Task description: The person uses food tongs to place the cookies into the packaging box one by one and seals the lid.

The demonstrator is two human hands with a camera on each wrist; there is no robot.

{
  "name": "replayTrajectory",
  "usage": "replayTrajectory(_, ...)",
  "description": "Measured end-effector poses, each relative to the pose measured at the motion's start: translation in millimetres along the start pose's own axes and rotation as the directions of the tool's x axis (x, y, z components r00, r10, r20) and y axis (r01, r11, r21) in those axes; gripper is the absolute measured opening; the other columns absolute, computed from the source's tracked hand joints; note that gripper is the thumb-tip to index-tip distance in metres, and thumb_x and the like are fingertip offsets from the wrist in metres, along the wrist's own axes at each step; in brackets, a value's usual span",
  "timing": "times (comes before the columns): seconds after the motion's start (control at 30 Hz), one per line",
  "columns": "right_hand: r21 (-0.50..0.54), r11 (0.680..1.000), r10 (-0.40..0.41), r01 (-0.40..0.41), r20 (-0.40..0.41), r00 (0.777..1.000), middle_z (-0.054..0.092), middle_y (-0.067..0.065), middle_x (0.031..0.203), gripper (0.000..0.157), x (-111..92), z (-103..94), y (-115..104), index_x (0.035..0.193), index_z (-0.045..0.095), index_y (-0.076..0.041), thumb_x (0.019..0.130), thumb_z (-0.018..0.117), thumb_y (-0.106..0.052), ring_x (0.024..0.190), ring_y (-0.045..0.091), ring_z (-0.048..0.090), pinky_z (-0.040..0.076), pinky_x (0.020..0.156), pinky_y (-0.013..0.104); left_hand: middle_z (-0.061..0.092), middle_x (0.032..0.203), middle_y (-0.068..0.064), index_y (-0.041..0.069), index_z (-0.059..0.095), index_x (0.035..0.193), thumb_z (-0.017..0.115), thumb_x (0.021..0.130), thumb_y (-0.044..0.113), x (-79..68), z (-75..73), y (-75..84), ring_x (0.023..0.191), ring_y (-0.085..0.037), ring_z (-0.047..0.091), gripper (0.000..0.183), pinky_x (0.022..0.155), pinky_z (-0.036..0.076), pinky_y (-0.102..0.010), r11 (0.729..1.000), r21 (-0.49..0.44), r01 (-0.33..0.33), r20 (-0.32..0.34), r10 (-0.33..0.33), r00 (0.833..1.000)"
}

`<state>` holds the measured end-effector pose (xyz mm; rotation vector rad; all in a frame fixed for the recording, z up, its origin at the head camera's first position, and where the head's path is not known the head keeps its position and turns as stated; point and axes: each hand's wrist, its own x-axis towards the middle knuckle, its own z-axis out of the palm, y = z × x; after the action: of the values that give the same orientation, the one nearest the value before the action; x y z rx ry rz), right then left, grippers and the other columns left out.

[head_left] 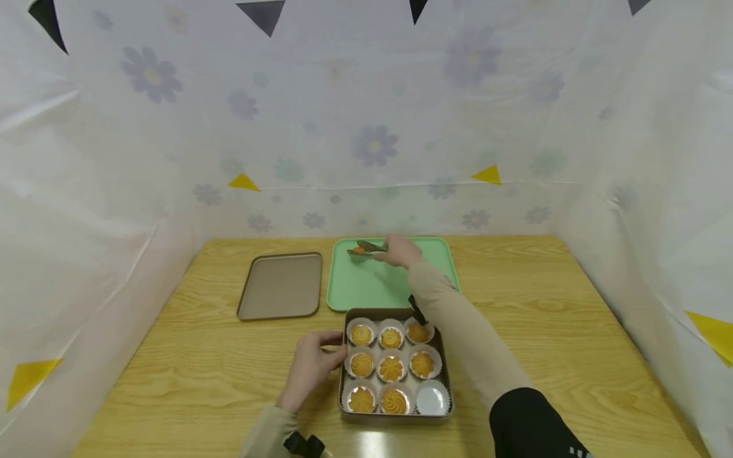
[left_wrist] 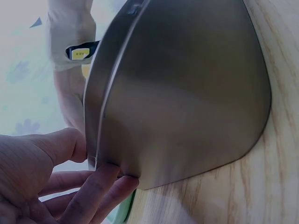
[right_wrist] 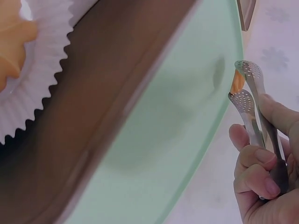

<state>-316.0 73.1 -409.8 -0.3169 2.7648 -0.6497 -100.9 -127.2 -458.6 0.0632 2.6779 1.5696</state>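
Note:
A square metal baking tin (head_left: 395, 420) holds piped cookies in white paper cups, laid out in rows. The cup at the near right (head_left: 432, 398) has no cookie in it. My left hand (head_left: 314, 367) holds the tin's left wall, thumb at the rim and fingers along the outside, as the left wrist view shows. Over the far part of a green tray (head_left: 366, 286), my right hand (head_left: 403, 251) grips small metal tongs (right_wrist: 254, 116) with perforated ends. Between those ends sits a golden cookie (right_wrist: 238, 82), its shape mostly covered.
A shallow brown-grey tray (head_left: 280, 286) lies left of the green tray. All stand on a wooden table (head_left: 544, 318), walled at the back and sides by white sheeting with printed flowers. My right forearm passes over the tin's far right corner.

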Motion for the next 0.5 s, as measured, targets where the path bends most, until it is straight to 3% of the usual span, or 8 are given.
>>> replayTrajectory(0.1,0.064,0.998,-0.022,0.021,0.02,1.0,0.039,-0.003,0.061,0.04,0,-3.1,5,0.069,0.05,-0.013,0.098,0.063,-0.036,0.058,0.013,0.037,0.035,0.056,0.028,0.075,0.107,-0.025,-0.009,0.07,0.117,0.07,0.085,0.005,-0.2,-0.4,0.4,0.077,-0.019,0.074,0.034,0.061,0.059,-0.021,1.0,-0.008,-0.002,0.001,0.002,1.0)
replayTrajectory(0.13,0.087,0.996,-0.023,0.021,0.026,0.999,0.038,-0.004,0.058,0.041,0,-4.0,7,0.066,0.049,-0.014,0.098,0.063,-0.036,0.054,0.012,0.033,0.033,0.053,0.028,0.075,0.107,-0.025,-0.008,0.07,0.117,0.07,0.085,0.006,0.0,-0.4,0.3,0.077,-0.019,0.074,0.034,0.061,0.058,-0.02,1.0,-0.005,-0.001,0.001,0.001,1.0)
replayTrajectory(0.17,0.111,0.994,-0.024,0.02,0.033,0.999,0.045,-0.002,0.058,0.039,-1,-5.2,9,0.067,0.054,-0.013,0.098,0.063,-0.036,0.052,0.011,0.031,0.032,0.051,0.027,0.075,0.107,-0.025,-0.008,0.07,0.117,0.07,0.085,0.006,0.3,-0.3,0.1,0.077,-0.019,0.074,0.035,0.061,0.058,-0.02,1.0,-0.005,-0.001,0.001,0.001,1.0)
replayTrajectory(0.27,0.171,0.985,-0.031,0.02,0.062,0.998,0.069,0.012,0.077,0.036,-2,-8.4,16,0.084,0.07,-0.005,0.098,0.063,-0.037,0.047,0.01,0.027,0.029,0.046,0.025,0.075,0.107,-0.025,-0.008,0.07,0.117,0.069,0.085,0.005,0.9,0.3,-0.2,0.077,-0.019,0.074,0.034,0.061,0.058,-0.019,1.0,-0.005,0.002,0.002,-0.002,1.0)
replayTrajectory(0.37,0.202,0.979,-0.04,0.022,0.088,0.995,0.072,0.025,0.112,0.041,-3,-12.4,23,0.108,0.074,-0.001,0.098,0.062,-0.038,0.044,0.009,0.025,0.028,0.044,0.024,0.075,0.107,-0.025,-0.008,0.07,0.116,0.069,0.085,0.005,1.4,0.5,-0.5,0.077,-0.019,0.075,0.034,0.062,0.059,-0.02,1.0,-0.004,-0.001,0.002,0.001,1.0)
replayTrajectory(0.5,0.207,0.978,-0.062,0.041,0.094,0.994,0.072,0.025,0.112,0.042,-6,-17.0,31,0.115,0.074,-0.003,0.098,0.061,-0.04,0.043,0.009,0.023,0.027,0.043,0.024,0.075,0.107,-0.024,-0.007,0.071,0.115,0.069,0.085,0.005,2.9,0.5,-0.7,0.078,-0.019,0.075,0.033,0.063,0.059,-0.02,1.0,0.011,0.0,-0.004,0.0,1.0)
